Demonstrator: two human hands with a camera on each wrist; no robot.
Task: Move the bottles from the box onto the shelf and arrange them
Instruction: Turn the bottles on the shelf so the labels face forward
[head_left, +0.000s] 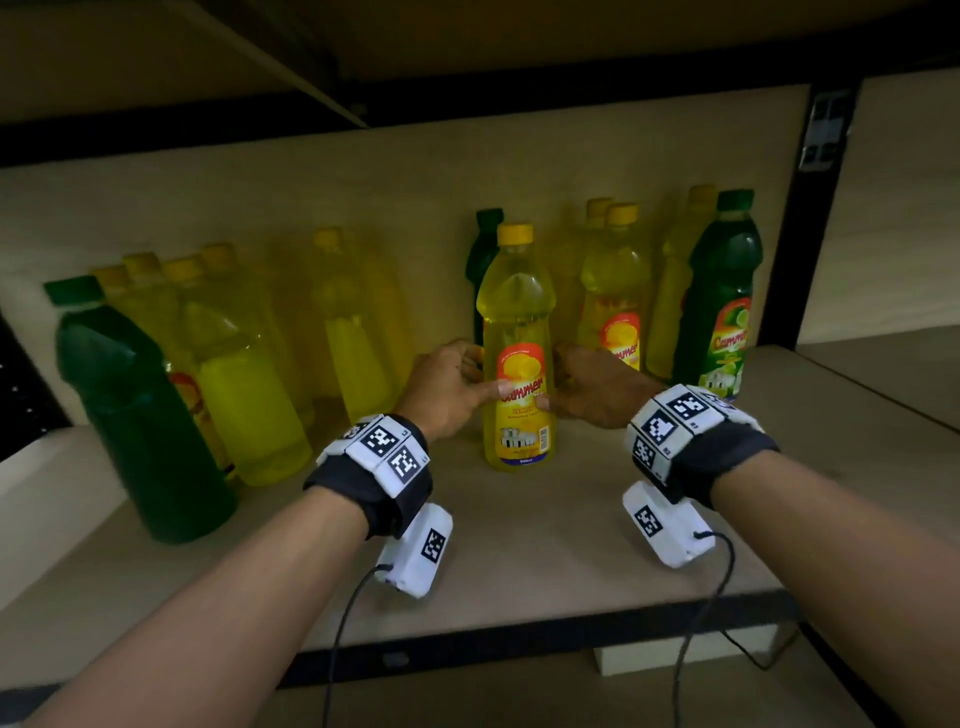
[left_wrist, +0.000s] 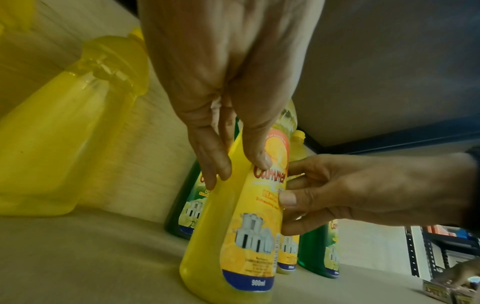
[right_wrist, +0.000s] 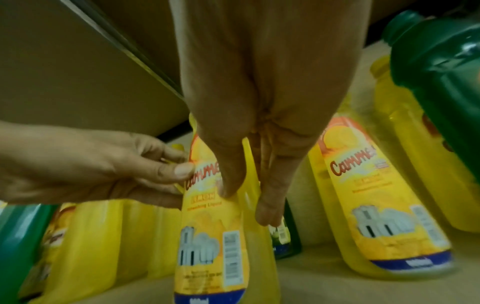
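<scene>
Head view: yellow bottle (head_left: 519, 358) upright on shelf (head_left: 571, 545), mid-front, label forward. Left hand (head_left: 447, 387) and right hand (head_left: 597, 387) clasped on its sides at label height. Green bottle (head_left: 140, 415) front left, green bottle 2 (head_left: 719, 306) at right, more yellow ones behind.

Left wrist view: left thumb and fingers (left_wrist: 215, 164) curled on yellow bottle (left_wrist: 233, 236).

Right wrist view: right fingers (right_wrist: 270, 197) curled on yellow bottle (right_wrist: 221, 236); base on shelf.

"Cammer" in red letters and "900ml" on a blue band were read on the label of the near yellow bottle (left_wrist: 233, 236). The same brand was seen on the right green bottle (head_left: 719, 312). Smaller print was blurred.
</scene>
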